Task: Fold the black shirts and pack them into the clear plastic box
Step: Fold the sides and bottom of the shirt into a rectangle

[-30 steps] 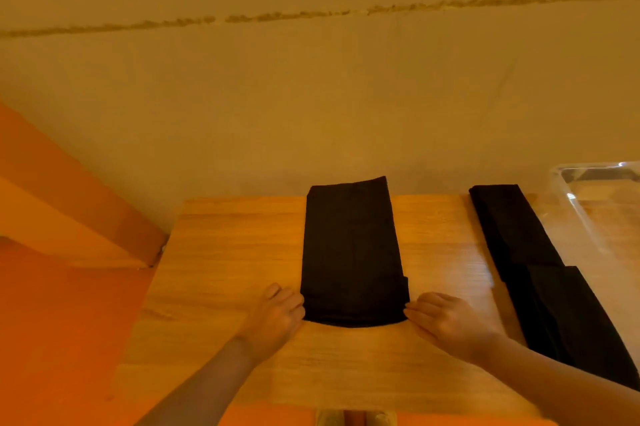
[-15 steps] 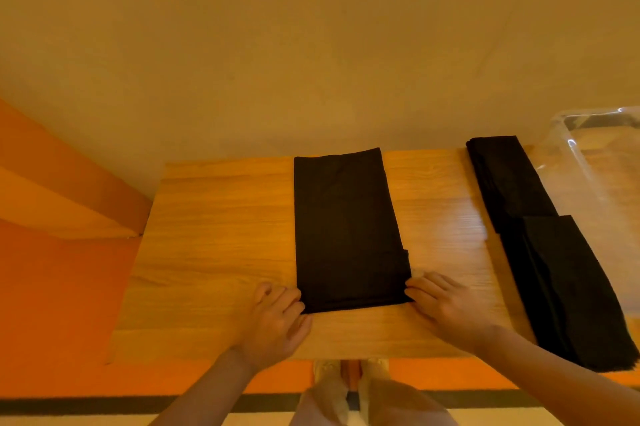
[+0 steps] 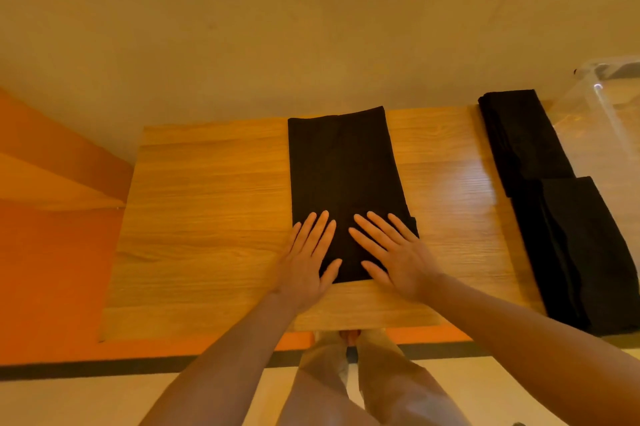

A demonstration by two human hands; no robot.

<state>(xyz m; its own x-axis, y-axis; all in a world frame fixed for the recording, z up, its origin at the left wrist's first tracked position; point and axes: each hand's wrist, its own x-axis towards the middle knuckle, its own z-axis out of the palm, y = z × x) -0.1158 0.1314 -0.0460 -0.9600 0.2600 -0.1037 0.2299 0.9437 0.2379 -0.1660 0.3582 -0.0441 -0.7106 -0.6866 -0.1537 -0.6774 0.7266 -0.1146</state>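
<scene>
A black shirt (image 3: 343, 166), folded into a long narrow strip, lies lengthwise in the middle of the wooden table (image 3: 207, 204). My left hand (image 3: 306, 257) lies flat on its near left corner, fingers straight and spread. My right hand (image 3: 391, 252) presses flat on the near right part, fingers also straight. Two more black shirts lie at the right: one folded at the back (image 3: 519, 138), one longer piece (image 3: 575, 252) nearer me, overlapping it. The clear plastic box (image 3: 609, 107) stands at the far right, cut off by the frame edge.
A plain wall rises right behind the table. An orange ledge and orange floor (image 3: 52, 270) lie to the left. My legs and feet show under the table's near edge. Bare wood stretches left of the middle shirt.
Both hands have moved from the table beside the shirt's near corners onto the shirt itself and now lie flat on it. The camera has tilted further down.
</scene>
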